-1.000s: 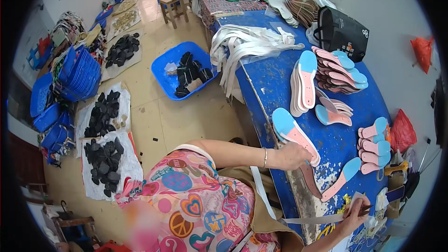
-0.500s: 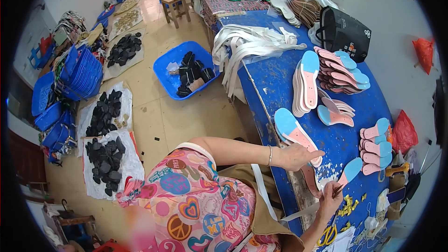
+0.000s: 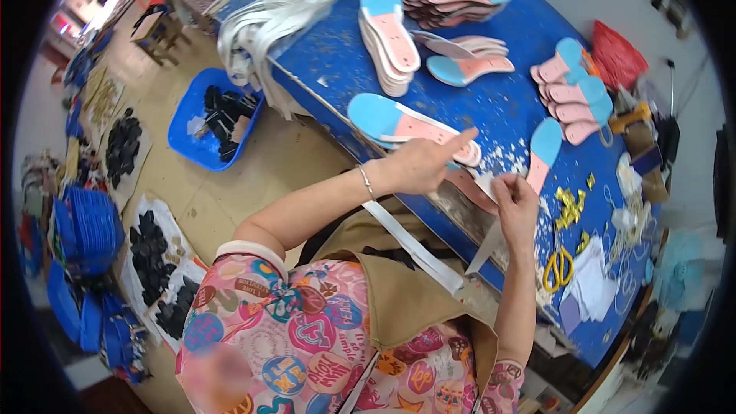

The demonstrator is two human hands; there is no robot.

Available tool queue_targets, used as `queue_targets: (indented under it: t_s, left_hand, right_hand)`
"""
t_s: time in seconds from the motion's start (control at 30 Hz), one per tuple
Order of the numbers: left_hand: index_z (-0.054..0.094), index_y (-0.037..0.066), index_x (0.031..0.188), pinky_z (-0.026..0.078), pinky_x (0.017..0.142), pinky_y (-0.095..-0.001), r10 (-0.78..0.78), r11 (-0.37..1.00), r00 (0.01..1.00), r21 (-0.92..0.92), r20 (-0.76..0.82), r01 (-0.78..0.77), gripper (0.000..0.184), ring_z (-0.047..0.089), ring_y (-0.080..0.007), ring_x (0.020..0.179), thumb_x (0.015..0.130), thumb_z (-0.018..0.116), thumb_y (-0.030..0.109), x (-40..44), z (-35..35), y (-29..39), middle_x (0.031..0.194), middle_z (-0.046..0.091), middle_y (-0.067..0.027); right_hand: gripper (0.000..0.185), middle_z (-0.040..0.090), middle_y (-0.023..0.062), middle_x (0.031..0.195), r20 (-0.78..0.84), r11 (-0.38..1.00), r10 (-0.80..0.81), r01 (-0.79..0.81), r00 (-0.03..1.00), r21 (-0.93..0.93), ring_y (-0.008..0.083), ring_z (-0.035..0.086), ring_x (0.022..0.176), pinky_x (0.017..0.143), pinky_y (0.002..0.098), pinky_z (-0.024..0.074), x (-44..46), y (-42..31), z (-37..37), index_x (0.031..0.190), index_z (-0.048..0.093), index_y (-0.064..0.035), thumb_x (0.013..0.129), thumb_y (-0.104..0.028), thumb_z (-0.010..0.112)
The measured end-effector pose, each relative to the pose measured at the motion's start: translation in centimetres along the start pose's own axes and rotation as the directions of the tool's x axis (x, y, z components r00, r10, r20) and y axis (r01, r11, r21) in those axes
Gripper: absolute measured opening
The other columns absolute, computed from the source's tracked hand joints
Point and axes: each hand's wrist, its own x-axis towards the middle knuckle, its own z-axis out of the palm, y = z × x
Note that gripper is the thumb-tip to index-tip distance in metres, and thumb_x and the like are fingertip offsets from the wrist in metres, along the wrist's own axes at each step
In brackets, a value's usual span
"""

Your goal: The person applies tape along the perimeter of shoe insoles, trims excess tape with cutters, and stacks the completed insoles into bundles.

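My left hand [image 3: 419,165], with a bracelet at its wrist, is beside the heel of a blue and pink insole [image 3: 420,124]. One digit points out over it and the other fingers curl down on something I cannot make out. Under the hands a darker pink insole [image 3: 469,186] lies at the table's edge. My right hand [image 3: 514,193] pinches the end of a white strip [image 3: 484,251] that hangs down toward my lap. Just beyond that hand lies another blue and pink insole [image 3: 543,153].
Insole stacks [image 3: 387,38] and white straps [image 3: 268,23] lie on the blue table [image 3: 322,84]. Yellow-handled scissors [image 3: 558,270], gold scraps [image 3: 568,208] and white cloth [image 3: 592,287] are at the right. A blue basin [image 3: 180,126] stands on the floor.
The view has turned and shifted toward the right. My right hand has come from the table's near right to beside my left hand, bringing the strip's end. My left hand has lifted one digit.
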Motion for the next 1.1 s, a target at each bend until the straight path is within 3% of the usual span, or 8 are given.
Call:
queue_targets:
  t_s: [0.23,0.47,0.67,0.73,0.87,0.93,1.0,1.1]
  left_hand:
    - [0.016,0.005,0.137,0.046,0.059,-0.0453,-0.039,0.998,0.999,-0.04,0.032,0.04,0.079,0.058,-0.0386,0.065,0.068,0.053,0.004,0.0,-0.7,0.7,0.071,0.059,-0.0225]
    - [0.016,0.005,0.137,0.048,0.058,-0.0433,-0.017,1.0,0.999,-0.019,-0.029,0.017,0.08,0.058,-0.0377,0.06,0.069,0.057,0.016,-0.3,-0.2,0.6,0.066,0.058,-0.0209]
    - [0.024,0.01,0.136,0.047,0.051,-0.0369,-0.071,0.993,0.991,0.087,-0.116,0.082,0.077,0.059,-0.029,0.055,0.071,0.063,0.02,-0.5,1.1,0.3,0.067,0.062,-0.0108]
    - [0.037,0.01,0.129,0.047,0.049,-0.0359,0.05,0.993,0.971,0.113,-0.233,-0.024,0.063,0.058,-0.0266,0.052,0.073,0.062,0.019,-0.6,1.5,0.0,0.062,0.06,-0.0082]
    - [0.048,0.011,0.116,0.046,0.047,-0.0383,0.248,0.961,0.93,0.192,-0.271,-0.2,0.04,0.057,-0.028,0.05,0.078,0.058,0.018,-0.5,2.9,-1.6,0.057,0.055,-0.0092]
    - [0.055,0.011,0.1,0.045,0.045,-0.0382,0.349,0.932,0.893,0.202,-0.285,-0.3,0.024,0.056,-0.0281,0.049,0.078,0.059,0.018,-0.5,3.0,-2.1,0.055,0.053,-0.0086]
    - [0.059,0.012,0.084,0.045,0.046,-0.0371,0.332,0.938,0.903,0.196,-0.273,-0.286,0.012,0.056,-0.0276,0.053,0.074,0.062,0.017,-1.1,1.9,-1.2,0.062,0.056,-0.0085]
    - [0.058,0.012,0.082,0.045,0.047,-0.0371,0.281,0.958,0.904,0.148,-0.322,-0.245,0.011,0.058,-0.0264,0.053,0.073,0.063,0.017,-1.2,2.9,-1.9,0.059,0.056,-0.0073]
  right_hand:
    - [0.012,0.058,-0.0015,0.069,0.074,0.98,-0.041,0.054,0.996,-0.19,0.004,0.047,0.061,0.057,0.0198,0.0397,0.3,-0.2,1.4,0.085,0.061,0.0003,0.082,-0.011,0.061]
    - [0.017,0.064,0.0114,0.07,0.059,0.898,-0.061,0.081,0.996,-0.433,0.0173,0.06,0.061,0.058,0.0277,0.0457,0.8,-0.8,2.5,0.092,0.064,-0.0068,0.077,-0.015,0.064]
    - [0.016,0.063,0.0112,0.068,0.093,0.895,-0.09,0.121,0.992,-0.429,0.0168,0.059,0.058,0.057,0.0275,0.0452,1.7,-0.4,2.8,0.09,0.065,-0.0049,0.076,-0.012,0.062]
    - [0.015,0.062,0.0098,0.066,0.109,0.931,-0.005,0.045,0.994,-0.362,0.0147,0.057,0.057,0.055,0.0268,0.0442,2.7,-0.1,2.8,0.087,0.065,-0.0031,0.075,-0.012,0.062]
    - [0.014,0.06,0.0045,0.063,0.16,0.96,0.185,-0.144,0.97,-0.239,0.0086,0.051,0.054,0.05,0.0243,0.0403,4.2,0.1,2.5,0.078,0.065,0.0019,0.074,-0.011,0.062]
    - [0.011,0.053,-0.0014,0.057,0.218,0.96,0.253,-0.218,0.942,-0.174,0.005,0.044,0.049,0.044,0.0215,0.0329,4.8,0.7,1.4,0.076,0.064,-0.0017,0.073,-0.013,0.064]
    - [0.017,0.049,-0.0038,0.058,0.231,0.965,0.194,-0.143,0.953,-0.218,0.0042,0.042,0.048,0.043,0.0195,0.0303,4.3,-0.9,0.7,0.08,0.061,-0.0041,0.075,-0.018,0.068]
    - [0.011,0.054,-0.0003,0.058,0.318,0.981,0.057,0.006,0.946,-0.193,0.005,0.045,0.051,0.047,0.0198,0.035,4.2,0.5,-0.4,0.071,0.061,0.0,0.075,-0.009,0.066]
